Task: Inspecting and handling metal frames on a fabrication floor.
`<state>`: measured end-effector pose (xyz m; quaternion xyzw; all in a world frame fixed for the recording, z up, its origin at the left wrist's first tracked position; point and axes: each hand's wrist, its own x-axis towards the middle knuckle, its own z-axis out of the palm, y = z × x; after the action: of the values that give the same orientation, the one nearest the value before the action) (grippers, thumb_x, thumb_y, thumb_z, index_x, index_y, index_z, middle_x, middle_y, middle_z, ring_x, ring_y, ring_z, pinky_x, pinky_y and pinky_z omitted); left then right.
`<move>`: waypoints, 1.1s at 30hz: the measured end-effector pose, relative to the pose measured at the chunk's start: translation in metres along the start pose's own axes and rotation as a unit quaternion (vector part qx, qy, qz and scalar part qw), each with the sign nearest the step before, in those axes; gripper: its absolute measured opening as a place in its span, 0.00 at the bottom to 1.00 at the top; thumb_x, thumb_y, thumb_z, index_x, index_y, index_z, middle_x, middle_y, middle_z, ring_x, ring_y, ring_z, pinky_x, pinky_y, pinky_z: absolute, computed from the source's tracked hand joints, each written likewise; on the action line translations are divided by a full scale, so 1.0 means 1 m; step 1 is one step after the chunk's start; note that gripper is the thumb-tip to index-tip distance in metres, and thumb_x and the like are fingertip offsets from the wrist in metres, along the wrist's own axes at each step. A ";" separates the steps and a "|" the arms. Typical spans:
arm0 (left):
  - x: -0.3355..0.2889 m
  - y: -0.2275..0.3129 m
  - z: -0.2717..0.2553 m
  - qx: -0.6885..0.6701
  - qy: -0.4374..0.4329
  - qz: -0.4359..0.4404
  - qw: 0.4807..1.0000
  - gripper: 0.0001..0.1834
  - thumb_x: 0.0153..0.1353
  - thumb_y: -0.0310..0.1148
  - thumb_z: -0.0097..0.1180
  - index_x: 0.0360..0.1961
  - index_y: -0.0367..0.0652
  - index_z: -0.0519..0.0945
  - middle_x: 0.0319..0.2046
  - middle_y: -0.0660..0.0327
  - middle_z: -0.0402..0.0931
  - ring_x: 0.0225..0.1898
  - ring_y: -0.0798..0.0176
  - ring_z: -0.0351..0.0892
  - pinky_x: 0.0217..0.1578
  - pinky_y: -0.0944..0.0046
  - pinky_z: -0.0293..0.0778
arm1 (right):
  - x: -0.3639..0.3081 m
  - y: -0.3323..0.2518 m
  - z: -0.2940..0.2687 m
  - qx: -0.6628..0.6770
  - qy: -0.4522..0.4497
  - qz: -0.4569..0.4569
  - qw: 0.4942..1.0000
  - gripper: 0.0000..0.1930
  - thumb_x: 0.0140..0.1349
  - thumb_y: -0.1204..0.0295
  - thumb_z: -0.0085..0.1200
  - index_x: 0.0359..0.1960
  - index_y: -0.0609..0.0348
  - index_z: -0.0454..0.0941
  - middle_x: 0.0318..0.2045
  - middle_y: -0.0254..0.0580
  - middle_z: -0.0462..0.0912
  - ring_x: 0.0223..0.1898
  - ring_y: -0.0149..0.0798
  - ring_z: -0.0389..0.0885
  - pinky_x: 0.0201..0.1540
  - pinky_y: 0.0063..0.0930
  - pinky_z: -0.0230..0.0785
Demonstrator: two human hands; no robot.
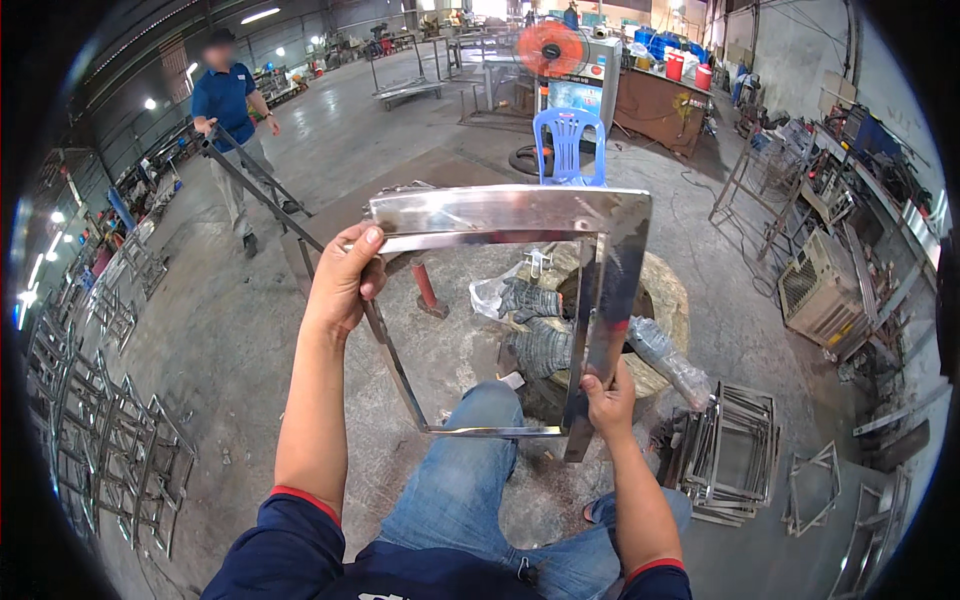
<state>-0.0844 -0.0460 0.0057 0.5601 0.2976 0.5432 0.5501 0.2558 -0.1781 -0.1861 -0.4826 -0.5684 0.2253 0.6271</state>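
Holding the shiny metal frame point(500, 212) up between both hands, I watch from afar how it stands above the legs in blue jeans point(455, 460). My left hand point(358, 262) grasps its upper left corner, with the thumb on the near face; my right hand point(609, 402) grips the right side bar, close to its lower end. Beyond the right hand and to its left, grey gloves point(542, 348) are seen partly through the frame, beside a round pale block point(674, 285). One plastic-wrapped bundle point(670, 362) lies just beyond the same hand, on its right. Farther right of it, a stack of metal frames point(735, 460) rests on the floor. Right of the left hand, a red-handled tool point(426, 288) stands on the floor. Well beyond both hands is a blue chair point(570, 147).
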 end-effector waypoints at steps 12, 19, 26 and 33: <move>-0.046 0.027 -0.028 -0.133 -0.339 0.163 0.917 0.54 0.66 0.73 0.14 0.13 0.43 0.83 0.63 0.49 0.70 0.72 0.38 0.49 0.65 0.38 0.56 | -0.010 0.003 -0.001 0.200 0.067 0.037 0.977 0.12 0.70 0.70 0.53 0.47 0.59 0.64 0.32 0.38 0.76 0.32 0.31 0.78 0.36 0.30 0.75; -0.004 0.024 0.045 -0.166 -0.422 0.185 0.872 0.52 0.69 0.65 0.02 0.07 0.44 0.72 0.15 0.61 0.69 0.50 0.48 0.66 0.60 0.37 0.56 | -0.001 0.005 -0.005 0.210 0.101 0.047 0.971 0.11 0.71 0.70 0.52 0.47 0.58 0.64 0.31 0.37 0.75 0.32 0.30 0.77 0.34 0.26 0.75; -0.043 0.046 0.079 -0.042 -0.460 0.315 0.829 0.48 0.68 0.65 -0.01 0.05 0.48 0.62 0.09 0.68 0.63 0.23 0.61 0.67 0.62 0.44 0.54 | 0.006 0.013 -0.035 0.193 0.140 0.018 0.971 0.10 0.71 0.71 0.52 0.47 0.58 0.64 0.30 0.37 0.75 0.31 0.29 0.76 0.33 0.25 0.74; -0.029 0.053 0.109 -0.068 -0.465 0.355 0.809 0.45 0.69 0.67 0.11 0.05 0.48 0.59 0.07 0.66 0.62 0.14 0.59 0.64 0.37 0.53 0.67 | 0.011 0.014 -0.049 0.182 0.165 0.017 0.969 0.11 0.70 0.70 0.53 0.45 0.58 0.64 0.29 0.37 0.76 0.30 0.30 0.77 0.31 0.24 0.72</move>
<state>-0.0031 -0.1168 0.0690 0.7735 -0.2505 0.3941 0.4285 0.3075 -0.1800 -0.1870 -0.4002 -0.3981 0.2528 0.7858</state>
